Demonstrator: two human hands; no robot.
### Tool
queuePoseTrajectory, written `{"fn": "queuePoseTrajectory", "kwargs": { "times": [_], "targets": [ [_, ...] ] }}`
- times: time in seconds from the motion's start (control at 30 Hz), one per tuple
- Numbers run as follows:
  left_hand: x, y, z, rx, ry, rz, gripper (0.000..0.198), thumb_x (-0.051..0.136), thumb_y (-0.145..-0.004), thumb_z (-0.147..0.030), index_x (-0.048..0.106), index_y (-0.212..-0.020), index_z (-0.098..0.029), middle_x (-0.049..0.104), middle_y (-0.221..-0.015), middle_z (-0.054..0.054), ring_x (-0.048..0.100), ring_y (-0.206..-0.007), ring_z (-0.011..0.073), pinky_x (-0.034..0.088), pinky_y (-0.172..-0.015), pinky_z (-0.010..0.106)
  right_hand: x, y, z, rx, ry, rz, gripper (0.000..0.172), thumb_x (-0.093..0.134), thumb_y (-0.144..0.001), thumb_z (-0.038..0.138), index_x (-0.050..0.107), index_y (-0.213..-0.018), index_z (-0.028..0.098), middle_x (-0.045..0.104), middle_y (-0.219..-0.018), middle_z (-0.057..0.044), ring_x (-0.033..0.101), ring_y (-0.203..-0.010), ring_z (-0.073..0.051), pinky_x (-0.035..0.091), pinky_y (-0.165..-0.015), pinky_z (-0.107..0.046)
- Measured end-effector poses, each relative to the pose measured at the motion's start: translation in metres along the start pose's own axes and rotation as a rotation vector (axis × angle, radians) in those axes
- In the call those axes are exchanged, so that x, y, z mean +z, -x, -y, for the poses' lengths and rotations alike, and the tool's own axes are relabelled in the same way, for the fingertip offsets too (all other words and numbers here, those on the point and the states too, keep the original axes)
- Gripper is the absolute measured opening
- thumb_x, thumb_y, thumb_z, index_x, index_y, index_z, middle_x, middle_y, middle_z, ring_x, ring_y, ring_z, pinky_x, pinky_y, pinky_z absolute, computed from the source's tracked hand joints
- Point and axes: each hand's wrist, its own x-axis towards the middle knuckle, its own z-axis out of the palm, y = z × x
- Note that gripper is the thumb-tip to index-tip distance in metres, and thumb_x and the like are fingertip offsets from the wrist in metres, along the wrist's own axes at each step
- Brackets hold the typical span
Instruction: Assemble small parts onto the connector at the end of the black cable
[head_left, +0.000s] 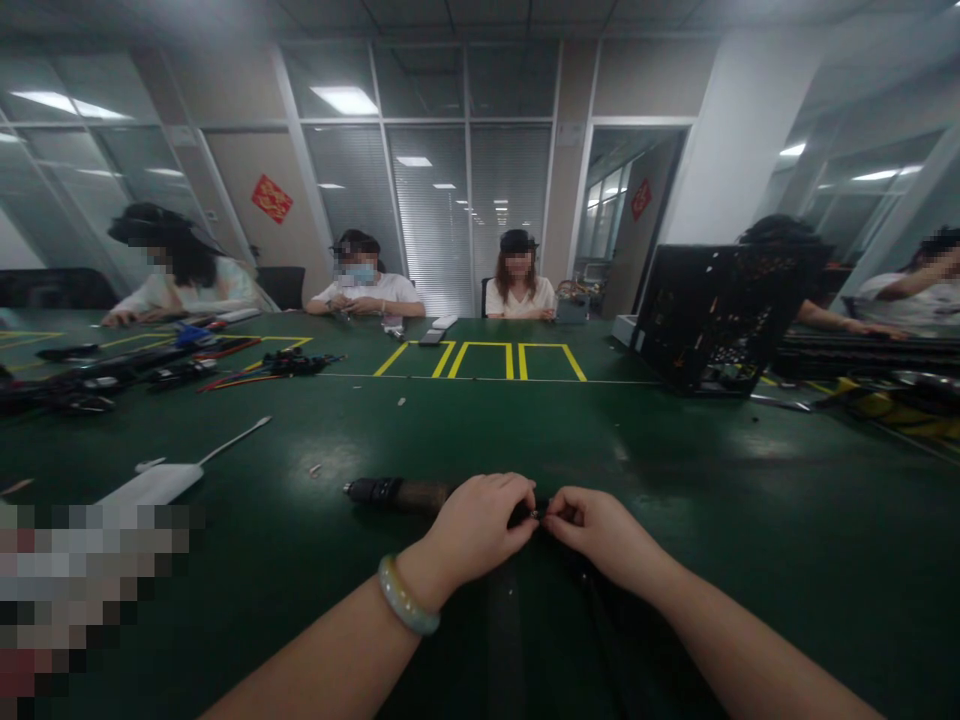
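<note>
My left hand [480, 525] and my right hand [596, 530] meet at the near middle of the green table [675, 480]. Both pinch a small dark part [534, 514] between their fingertips; what it is stays too small and dark to tell. A dark cylindrical tool [397, 493] lies on the table just left of my left hand and runs under it. A pale green bangle [405, 597] sits on my left wrist. Dark straps or cables [506, 630] run toward me between my forearms.
A white adapter with cable [161, 480] lies at left. Black and red tools [150, 372] are spread far left. A black perforated chassis [712, 320] stands at right. Yellow tape boxes [510, 360] mark the table's far middle. Several people sit around the far side.
</note>
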Motion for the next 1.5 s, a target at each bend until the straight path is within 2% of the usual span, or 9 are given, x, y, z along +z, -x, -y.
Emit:
{"fn": "queuePoseTrajectory", "kwargs": {
  "times": [0.13,0.4,0.7,0.9,1.07,1.37,1.5],
  "targets": [
    [0.0005,-0.0011,0.0008,0.023,0.005,0.012,0.008,0.060,-0.082,-0.020,0.057,-0.089,-0.021,0.065,-0.102,0.000,0.060,-0.097,0.0188,0.045,-0.091,0.036,-0.0012,-0.0005,-0.0004,0.008,0.000,0.022,0.014,0.059,-0.085,0.030,0.066,-0.082,0.018,0.066,-0.073,0.001,0.057,-0.065,-0.013,0.037,-0.055,-0.020],
    [0.0024,-0.0001,0.0019,0.010,-0.003,-0.004,0.020,0.062,-0.079,-0.021,0.056,-0.098,-0.022,0.063,-0.106,0.002,0.059,-0.096,0.0205,0.046,-0.086,0.036,0.0009,-0.0005,-0.0039,-0.004,-0.006,0.009,0.014,0.058,-0.085,0.030,0.066,-0.082,0.019,0.066,-0.072,0.001,0.057,-0.064,-0.013,0.037,-0.055,-0.021],
    [0.0031,-0.0003,0.0024,0.038,0.001,0.010,0.012,0.059,-0.081,-0.015,0.056,-0.091,-0.022,0.064,-0.104,-0.001,0.059,-0.098,0.0184,0.044,-0.090,0.036,-0.0013,0.0008,0.0009,0.016,-0.003,0.031,0.014,0.058,-0.085,0.031,0.066,-0.083,0.020,0.068,-0.075,0.001,0.060,-0.066,-0.014,0.038,-0.055,-0.022],
    [-0.0001,0.0005,0.0010,0.018,0.006,-0.012,0.018,0.063,-0.080,-0.025,0.056,-0.097,-0.020,0.063,-0.106,0.003,0.059,-0.097,0.0206,0.047,-0.085,0.037,-0.0019,0.0015,0.0022,0.032,-0.002,0.031,0.014,0.059,-0.085,0.032,0.066,-0.084,0.020,0.068,-0.074,0.001,0.060,-0.066,-0.014,0.038,-0.056,-0.021],
    [0.0005,-0.0003,0.0020,0.034,0.003,-0.002,0.011,0.061,-0.082,-0.021,0.057,-0.092,-0.022,0.064,-0.106,0.000,0.059,-0.099,0.0182,0.044,-0.090,0.035,-0.0019,0.0013,0.0037,0.030,0.010,0.023,0.015,0.058,-0.085,0.032,0.067,-0.083,0.020,0.068,-0.074,0.001,0.060,-0.065,-0.014,0.038,-0.055,-0.021],
    [0.0030,-0.0010,0.0040,0.032,-0.035,-0.013,0.011,0.061,-0.084,-0.026,0.059,-0.092,-0.021,0.065,-0.092,0.001,0.060,-0.085,0.0187,0.045,-0.080,0.035,-0.0002,0.0018,0.0024,0.044,0.005,0.007,0.015,0.057,-0.086,0.032,0.066,-0.084,0.020,0.067,-0.073,0.002,0.059,-0.064,-0.013,0.037,-0.054,-0.021],
    [0.0027,-0.0013,0.0046,0.043,-0.042,-0.017,0.011,0.064,-0.083,-0.028,0.060,-0.092,-0.022,0.066,-0.093,0.000,0.060,-0.089,0.0190,0.043,-0.086,0.036,0.0000,0.0017,0.0027,0.070,0.007,-0.008,0.016,0.056,-0.086,0.032,0.066,-0.085,0.020,0.068,-0.076,0.001,0.061,-0.066,-0.014,0.039,-0.055,-0.021]
  ]
}}
